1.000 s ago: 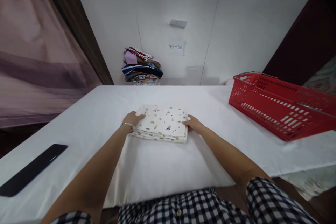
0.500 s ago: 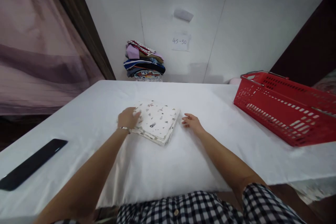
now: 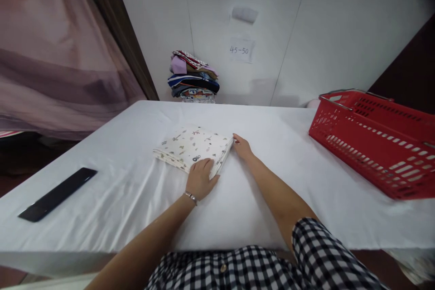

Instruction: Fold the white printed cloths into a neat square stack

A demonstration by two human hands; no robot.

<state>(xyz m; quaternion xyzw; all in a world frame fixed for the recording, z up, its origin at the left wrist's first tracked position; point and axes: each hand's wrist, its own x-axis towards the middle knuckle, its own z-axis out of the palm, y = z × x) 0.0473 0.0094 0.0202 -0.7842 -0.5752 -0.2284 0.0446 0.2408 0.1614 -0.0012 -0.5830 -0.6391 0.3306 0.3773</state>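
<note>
A folded white cloth [image 3: 190,142] with small printed figures lies in layers on the white-covered table, turned at an angle. My left hand [image 3: 200,181], with a bracelet at the wrist, rests over its near corner; the fingers lie flat on top and the thumb is spread beside the edge. At the cloth's far right corner, my right hand [image 3: 242,146] has its fingers closed on the edge. The undersides of the fingers are hidden.
A red plastic basket [image 3: 367,145] with metal handles stands on the right. To the left lies a dark flat slab [image 3: 57,195], perhaps a phone. Beyond the far edge is a stack of folded clothes [image 3: 195,77]. A paper marked 45-50 [image 3: 242,50] hangs on the wall.
The cloth has been turned on the table. My left hand has shifted from its left side to the near corner. My right hand let go, then took the far right corner.
</note>
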